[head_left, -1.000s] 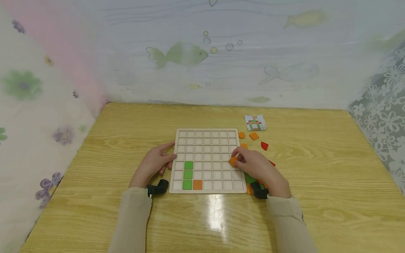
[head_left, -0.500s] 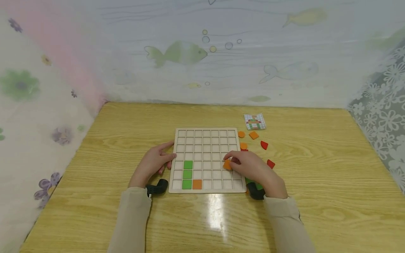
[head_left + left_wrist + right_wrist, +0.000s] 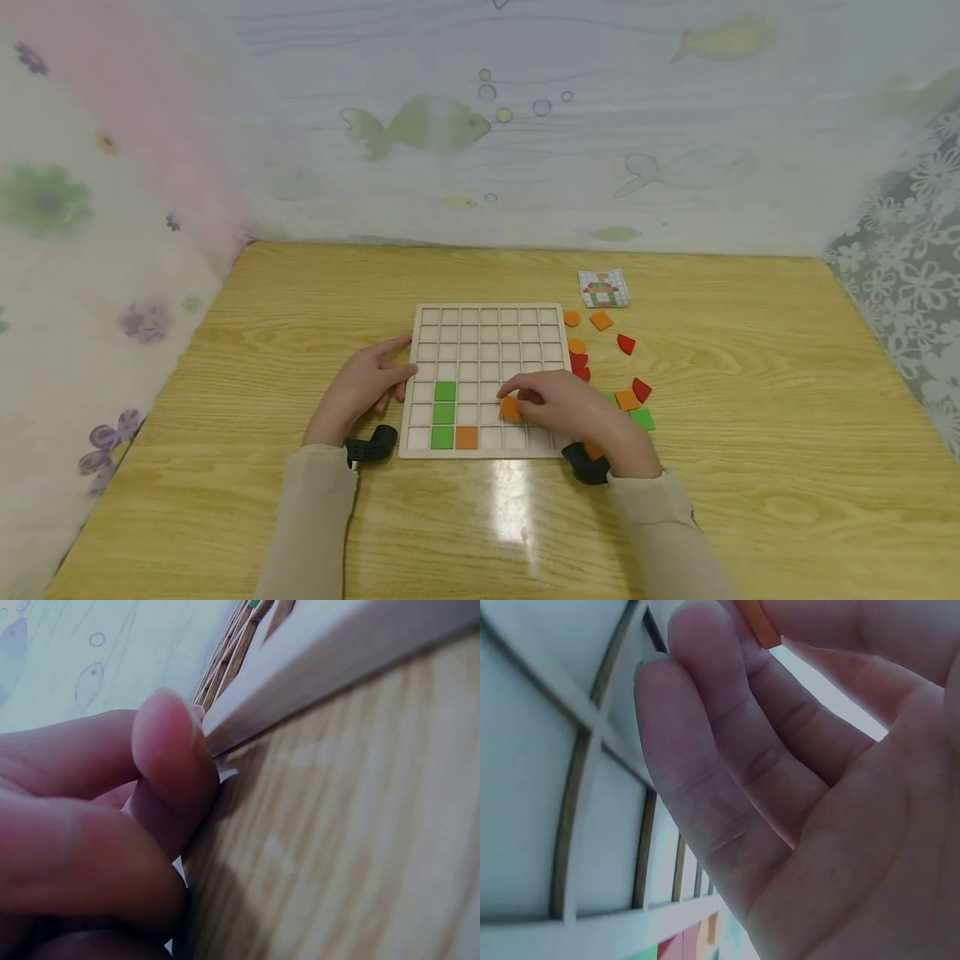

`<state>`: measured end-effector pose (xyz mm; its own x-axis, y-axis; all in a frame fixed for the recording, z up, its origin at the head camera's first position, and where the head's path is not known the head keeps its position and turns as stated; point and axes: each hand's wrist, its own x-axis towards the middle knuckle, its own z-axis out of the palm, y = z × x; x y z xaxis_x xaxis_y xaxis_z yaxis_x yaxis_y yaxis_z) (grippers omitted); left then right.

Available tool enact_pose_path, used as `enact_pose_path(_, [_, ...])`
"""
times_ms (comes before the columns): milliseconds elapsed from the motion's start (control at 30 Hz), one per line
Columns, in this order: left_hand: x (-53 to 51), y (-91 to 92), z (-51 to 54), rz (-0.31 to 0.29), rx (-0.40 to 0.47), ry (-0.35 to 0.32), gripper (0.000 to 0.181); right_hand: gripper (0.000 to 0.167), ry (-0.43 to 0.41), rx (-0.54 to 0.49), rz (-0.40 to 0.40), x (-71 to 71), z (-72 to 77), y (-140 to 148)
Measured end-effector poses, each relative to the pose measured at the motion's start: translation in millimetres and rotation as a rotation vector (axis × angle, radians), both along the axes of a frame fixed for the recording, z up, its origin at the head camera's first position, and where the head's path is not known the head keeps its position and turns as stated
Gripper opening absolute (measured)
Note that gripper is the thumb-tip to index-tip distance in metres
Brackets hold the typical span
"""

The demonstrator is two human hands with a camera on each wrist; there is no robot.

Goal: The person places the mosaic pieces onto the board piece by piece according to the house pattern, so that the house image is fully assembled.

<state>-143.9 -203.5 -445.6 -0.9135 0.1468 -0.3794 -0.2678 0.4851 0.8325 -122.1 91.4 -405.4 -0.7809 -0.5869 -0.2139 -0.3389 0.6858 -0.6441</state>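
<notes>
Apparently for steadiness, the left hand (image 3: 360,385) rested, fingers relaxed, against the grid board (image 3: 491,352) at nine o'clock. The right hand (image 3: 561,406) pinched an orange tile (image 3: 511,409) over its four-o'clock side; loose pieces (image 3: 642,418) lay toward three, likely for easy reach.

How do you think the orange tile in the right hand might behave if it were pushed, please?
The orange tile is probably stiff, since it shows a straight, unbent edge where the right hand pinches it. It is likely light, as it looks small and thin. With its flat face, it would probably slide rather than roll.
</notes>
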Motion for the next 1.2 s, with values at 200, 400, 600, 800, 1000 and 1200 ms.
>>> enact_pose_path(200, [-0.2,-0.9,-0.1,-0.021,-0.007,0.017,0.057,0.026,0.008,0.01,0.053,2.5,-4.3,-11.6])
enact_pose_path(400, [-0.5,-0.8,-0.6,-0.019,-0.025,0.015,0.057,0.024,0.032,0.018,0.096,7.3,-6.7,-20.7])
enact_pose_path(600, [-0.8,-0.2,0.7,-0.016,-0.028,0.009,0.056,0.02,0.109,0.032,0.127,8.5,-8.1,-24.6])
enact_pose_path(800, [-0.2,0.4,1.7,-0.006,-0.01,0.001,0.055,0.02,0.124,0.043,0.136,8.6,-10.2,-26.1])
enact_pose_path(1000, [0.2,-0.2,2.4,-0.009,-0.009,-0.001,0.056,0.02,0.136,0.047,0.155,9.3,-9.8,-28.2])
enact_pose_path(1200, [0.3,0.2,1.4,-0.016,-0.004,0.013,0.056,0.015,0.112,0.052,0.102,10.0,-9.9,-28.8])
